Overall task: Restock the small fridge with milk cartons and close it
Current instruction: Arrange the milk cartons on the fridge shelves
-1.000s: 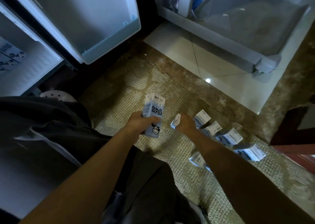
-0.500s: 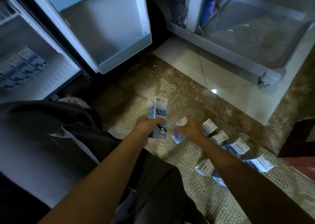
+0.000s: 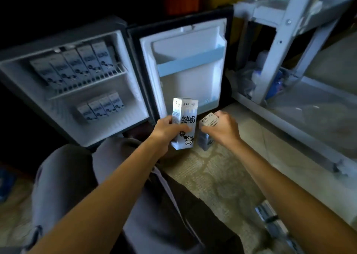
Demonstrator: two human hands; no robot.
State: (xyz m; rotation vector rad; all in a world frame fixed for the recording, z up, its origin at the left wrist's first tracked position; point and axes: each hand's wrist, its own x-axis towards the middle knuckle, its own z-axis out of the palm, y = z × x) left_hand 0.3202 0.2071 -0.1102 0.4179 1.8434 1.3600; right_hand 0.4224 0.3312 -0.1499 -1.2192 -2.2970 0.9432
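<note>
The small fridge (image 3: 133, 91) stands open in front of me, its door (image 3: 185, 66) swung to the right. Several milk cartons (image 3: 77, 66) line its upper wire shelf, and several more (image 3: 101, 108) stand on the fridge floor. My left hand (image 3: 166, 130) grips an upright white-and-blue milk carton (image 3: 186, 118) with a cow drawing. My right hand (image 3: 222, 128) holds a second carton (image 3: 207, 122) from above, just right of the first. Both cartons hang in front of the door's lower edge.
A pale metal shelving rack (image 3: 289, 41) with plastic-wrapped items stands at the right. More cartons (image 3: 270, 217) lie on the patterned mat (image 3: 212, 176) at the lower right, partly hidden by my right arm. My knees (image 3: 77, 166) are close to the fridge front.
My view has lifted from the floor to the open fridge. Both hands have risen with their cartons from the mat toward the fridge door.
</note>
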